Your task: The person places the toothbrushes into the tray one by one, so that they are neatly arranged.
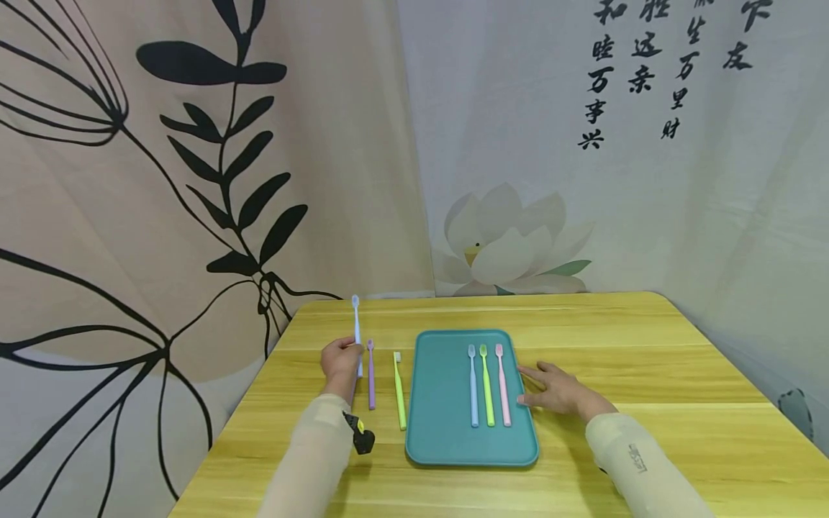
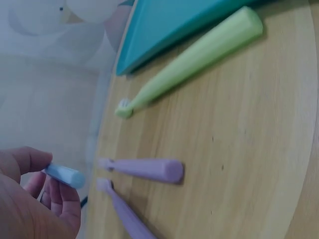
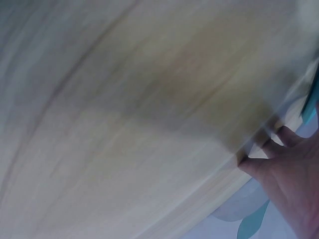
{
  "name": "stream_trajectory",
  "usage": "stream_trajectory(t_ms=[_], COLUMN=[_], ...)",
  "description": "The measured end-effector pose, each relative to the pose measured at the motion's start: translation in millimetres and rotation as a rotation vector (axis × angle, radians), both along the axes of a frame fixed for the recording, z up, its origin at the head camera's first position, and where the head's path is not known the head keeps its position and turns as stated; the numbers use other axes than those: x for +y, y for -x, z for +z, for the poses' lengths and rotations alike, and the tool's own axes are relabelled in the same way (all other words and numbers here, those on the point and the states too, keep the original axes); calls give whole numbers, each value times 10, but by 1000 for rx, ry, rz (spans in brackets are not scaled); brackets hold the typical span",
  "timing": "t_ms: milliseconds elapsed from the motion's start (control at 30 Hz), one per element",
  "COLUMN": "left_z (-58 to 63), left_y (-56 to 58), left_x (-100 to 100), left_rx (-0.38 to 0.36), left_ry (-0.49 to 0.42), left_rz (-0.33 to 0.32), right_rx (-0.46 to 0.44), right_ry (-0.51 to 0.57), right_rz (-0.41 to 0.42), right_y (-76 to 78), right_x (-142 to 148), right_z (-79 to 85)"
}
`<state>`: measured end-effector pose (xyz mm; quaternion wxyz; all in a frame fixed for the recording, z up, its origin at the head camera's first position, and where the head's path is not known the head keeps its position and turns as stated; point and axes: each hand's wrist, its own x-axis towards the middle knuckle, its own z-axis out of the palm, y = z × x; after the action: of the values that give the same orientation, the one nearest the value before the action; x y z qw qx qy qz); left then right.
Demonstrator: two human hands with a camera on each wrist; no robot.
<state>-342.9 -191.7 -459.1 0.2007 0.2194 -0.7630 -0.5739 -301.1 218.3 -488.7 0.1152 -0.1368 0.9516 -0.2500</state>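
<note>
Left hand (image 1: 341, 365) pinches blue toothbrush (image 1: 357, 327) by handle (image 2: 67, 176); right hand (image 1: 558, 388) splayed, grasping nothing. Brush likely light, stiff, slightly slick; hold mid-handle.

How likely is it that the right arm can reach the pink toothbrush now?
Probably yes: the right grip is at the rim of the teal tray, and the pink toothbrush lies nearest, with only that rim between.

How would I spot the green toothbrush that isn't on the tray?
On the wooden table sits a teal tray. Along its left side, between it and two purple toothbrushes, lies the green toothbrush; unlike the other green one, it rests on bare wood.
</note>
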Motion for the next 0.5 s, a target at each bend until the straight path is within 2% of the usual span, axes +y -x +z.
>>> stream_trajectory(t_ms=[233,500], left_z=[73,128], left_y=[-8,-36], left_x=[142,341], left_rx=[-10,-15], left_ry=[-97,-73], left_rz=[-87,-129], right_rx=[5,-2], right_ry=[-5,-4], right_rz=[-1,-8], right_y=[-8,-7], right_x=[-2,0], right_z=[19,27])
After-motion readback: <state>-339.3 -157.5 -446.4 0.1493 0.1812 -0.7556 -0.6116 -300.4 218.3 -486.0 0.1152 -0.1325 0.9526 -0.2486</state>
